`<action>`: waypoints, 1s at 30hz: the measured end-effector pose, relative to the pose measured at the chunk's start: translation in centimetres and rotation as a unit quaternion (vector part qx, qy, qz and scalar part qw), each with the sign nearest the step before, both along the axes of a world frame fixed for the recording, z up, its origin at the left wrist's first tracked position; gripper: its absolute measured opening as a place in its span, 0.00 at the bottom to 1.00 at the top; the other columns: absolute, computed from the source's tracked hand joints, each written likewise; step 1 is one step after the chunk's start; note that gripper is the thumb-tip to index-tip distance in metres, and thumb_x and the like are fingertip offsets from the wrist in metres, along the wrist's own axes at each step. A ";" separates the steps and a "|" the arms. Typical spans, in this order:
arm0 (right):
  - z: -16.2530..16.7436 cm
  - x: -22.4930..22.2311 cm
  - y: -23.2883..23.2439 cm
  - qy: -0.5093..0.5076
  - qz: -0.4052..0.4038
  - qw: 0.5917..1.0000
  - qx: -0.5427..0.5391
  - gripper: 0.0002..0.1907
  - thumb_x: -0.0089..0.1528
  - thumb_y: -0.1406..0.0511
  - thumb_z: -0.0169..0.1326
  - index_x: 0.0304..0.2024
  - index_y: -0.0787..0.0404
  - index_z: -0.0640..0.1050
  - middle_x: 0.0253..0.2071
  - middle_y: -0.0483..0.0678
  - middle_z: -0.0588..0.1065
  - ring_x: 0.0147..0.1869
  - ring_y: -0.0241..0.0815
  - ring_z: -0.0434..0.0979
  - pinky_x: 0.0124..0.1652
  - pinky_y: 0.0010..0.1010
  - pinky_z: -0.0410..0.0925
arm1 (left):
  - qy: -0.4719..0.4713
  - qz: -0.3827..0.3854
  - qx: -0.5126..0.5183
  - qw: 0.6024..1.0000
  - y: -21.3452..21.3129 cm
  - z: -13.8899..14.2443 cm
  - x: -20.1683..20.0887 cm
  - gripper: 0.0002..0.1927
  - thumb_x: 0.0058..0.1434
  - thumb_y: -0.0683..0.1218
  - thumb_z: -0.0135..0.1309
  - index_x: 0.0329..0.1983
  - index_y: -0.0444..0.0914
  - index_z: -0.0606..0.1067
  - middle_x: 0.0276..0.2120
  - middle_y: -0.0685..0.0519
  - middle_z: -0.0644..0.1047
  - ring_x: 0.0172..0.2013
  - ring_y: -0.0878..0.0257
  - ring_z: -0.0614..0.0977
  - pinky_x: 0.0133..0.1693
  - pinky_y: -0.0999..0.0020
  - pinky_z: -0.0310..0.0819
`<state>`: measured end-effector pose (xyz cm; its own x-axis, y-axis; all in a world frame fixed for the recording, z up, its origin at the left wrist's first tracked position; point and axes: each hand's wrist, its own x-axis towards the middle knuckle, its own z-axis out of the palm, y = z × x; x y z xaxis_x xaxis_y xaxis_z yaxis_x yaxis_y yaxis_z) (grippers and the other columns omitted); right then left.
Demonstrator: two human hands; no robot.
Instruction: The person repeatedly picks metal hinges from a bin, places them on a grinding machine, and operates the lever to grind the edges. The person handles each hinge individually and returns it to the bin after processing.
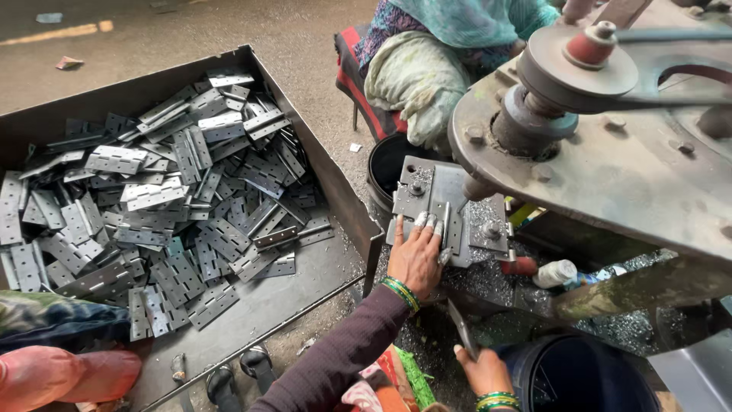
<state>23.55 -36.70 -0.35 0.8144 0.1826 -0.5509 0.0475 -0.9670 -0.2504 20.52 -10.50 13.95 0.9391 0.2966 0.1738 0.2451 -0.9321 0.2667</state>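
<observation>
My left hand [415, 258], in a purple sleeve with green bangles, lies flat on a grey steel fixture plate [422, 192] under the machine's spindle [478, 188]. Its fingertips press a narrow hinge leaf [451, 230] against the plate. My right hand [482, 372], low in the view, grips another grey hinge leaf [462, 329] that points up towards the fixture. Metal shavings [488, 278] cover the bed around the plate.
A large steel tray [305, 297] on the left holds several punched hinge leaves [191, 198]. The heavy rusty machine head [610, 168] overhangs on the right. A black bucket [587, 374] stands beside my right hand, and another black bucket [387, 164] beyond the fixture. Another person [427, 69] sits opposite.
</observation>
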 end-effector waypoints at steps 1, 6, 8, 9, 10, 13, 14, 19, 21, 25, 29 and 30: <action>1.9 0.0 0.0 -0.011 0.002 1.000 0.008 0.33 0.58 0.39 0.53 0.41 0.60 0.83 0.33 0.62 0.82 0.43 0.63 0.85 0.45 0.46 0.75 | -0.012 0.004 0.013 1.000 -0.1 -0.1 0.1 0.31 0.58 0.49 0.53 0.64 0.34 0.66 0.62 0.43 0.70 0.67 0.50 0.66 0.71 0.37 0.33; 3.7 -1.2 0.3 -0.022 -0.022 0.999 0.016 0.30 0.59 0.41 0.50 0.42 0.57 0.81 0.33 0.60 0.82 0.43 0.64 0.84 0.44 0.49 0.74 | -0.007 0.012 0.007 1.000 -0.5 -0.6 1.0 0.27 0.62 0.50 0.51 0.62 0.34 0.67 0.62 0.41 0.69 0.66 0.48 0.66 0.71 0.36 0.32; 0.7 -1.8 0.2 -0.042 -0.032 0.998 0.039 0.31 0.58 0.40 0.50 0.43 0.59 0.81 0.34 0.61 0.82 0.43 0.65 0.83 0.44 0.49 0.74 | 0.032 0.005 0.024 0.999 -0.4 -0.7 1.0 0.25 0.62 0.49 0.50 0.61 0.35 0.67 0.61 0.42 0.70 0.66 0.48 0.66 0.71 0.36 0.32; -1.0 -2.2 -0.1 -0.059 -0.030 0.996 0.055 0.32 0.58 0.40 0.50 0.43 0.59 0.81 0.34 0.61 0.81 0.44 0.65 0.83 0.44 0.49 0.73 | 0.055 -0.001 0.029 0.998 -0.3 -0.8 0.9 0.24 0.62 0.48 0.49 0.61 0.35 0.67 0.60 0.42 0.70 0.66 0.49 0.66 0.71 0.36 0.32; -2.8 -2.6 -0.6 -0.081 -0.026 0.993 0.076 0.33 0.58 0.39 0.50 0.43 0.60 0.81 0.34 0.62 0.81 0.44 0.65 0.82 0.44 0.49 0.73 | 0.018 -0.010 0.020 1.000 -0.3 -0.8 0.5 0.25 0.61 0.47 0.50 0.61 0.35 0.68 0.59 0.42 0.71 0.65 0.49 0.67 0.71 0.36 0.34; -6.3 -2.0 -0.6 -0.098 -0.009 0.989 0.114 0.35 0.58 0.39 0.50 0.42 0.62 0.82 0.36 0.63 0.81 0.46 0.67 0.81 0.45 0.50 0.73 | -0.079 -0.013 0.010 0.997 0.4 -0.9 -0.5 0.25 0.59 0.45 0.51 0.60 0.34 0.70 0.57 0.43 0.73 0.65 0.50 0.69 0.71 0.39 0.38; -6.4 -1.7 -0.8 -0.093 -0.006 0.992 0.091 0.36 0.59 0.38 0.51 0.40 0.64 0.83 0.36 0.64 0.81 0.47 0.67 0.82 0.46 0.49 0.74 | -0.095 -0.019 -0.003 0.995 0.3 -0.9 -0.7 0.23 0.60 0.46 0.51 0.58 0.35 0.70 0.58 0.44 0.73 0.66 0.49 0.69 0.72 0.40 0.39; 0.1 -0.2 -0.5 -0.040 0.002 0.999 0.026 0.33 0.58 0.40 0.53 0.38 0.63 0.82 0.35 0.65 0.81 0.47 0.67 0.82 0.45 0.50 0.74 | -0.068 0.006 0.007 0.998 0.2 -0.9 0.3 0.21 0.59 0.44 0.51 0.56 0.36 0.72 0.53 0.47 0.74 0.65 0.52 0.68 0.70 0.31 0.30; 3.4 -0.4 -0.4 -0.056 0.008 0.998 0.032 0.30 0.58 0.41 0.53 0.39 0.61 0.81 0.34 0.64 0.81 0.46 0.68 0.81 0.44 0.52 0.73 | -0.074 0.016 0.021 0.997 0.1 -0.7 1.5 0.21 0.58 0.43 0.50 0.56 0.35 0.72 0.53 0.47 0.75 0.63 0.52 0.69 0.69 0.30 0.27; 5.4 -1.4 0.9 -0.102 0.011 0.994 0.036 0.28 0.58 0.42 0.54 0.36 0.60 0.80 0.33 0.64 0.80 0.43 0.69 0.81 0.42 0.52 0.73 | -0.024 0.025 -0.003 0.999 0.1 -0.6 3.2 0.14 0.65 0.42 0.45 0.52 0.36 0.73 0.51 0.47 0.76 0.66 0.52 0.69 0.72 0.31 0.26; 3.3 -2.8 1.1 -0.070 -0.036 0.997 0.008 0.29 0.61 0.41 0.52 0.35 0.58 0.81 0.29 0.63 0.82 0.38 0.65 0.86 0.42 0.49 0.75 | -0.080 0.023 0.030 0.996 -0.1 -1.0 3.3 0.17 0.60 0.43 0.46 0.52 0.35 0.73 0.53 0.46 0.75 0.64 0.50 0.70 0.70 0.33 0.27; 2.9 -2.8 1.3 -0.050 -0.040 0.998 0.007 0.28 0.62 0.41 0.50 0.35 0.58 0.81 0.27 0.61 0.83 0.36 0.63 0.87 0.40 0.49 0.76 | -0.110 0.029 0.042 0.993 0.0 -1.2 3.2 0.18 0.59 0.43 0.47 0.52 0.35 0.73 0.54 0.45 0.75 0.64 0.50 0.70 0.70 0.33 0.28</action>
<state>20.72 -35.41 2.57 0.8778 0.1211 -0.4634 -0.0046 -0.9653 -0.2610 23.68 -10.52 12.79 0.8573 0.3241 0.4001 0.2427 -0.9397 0.2411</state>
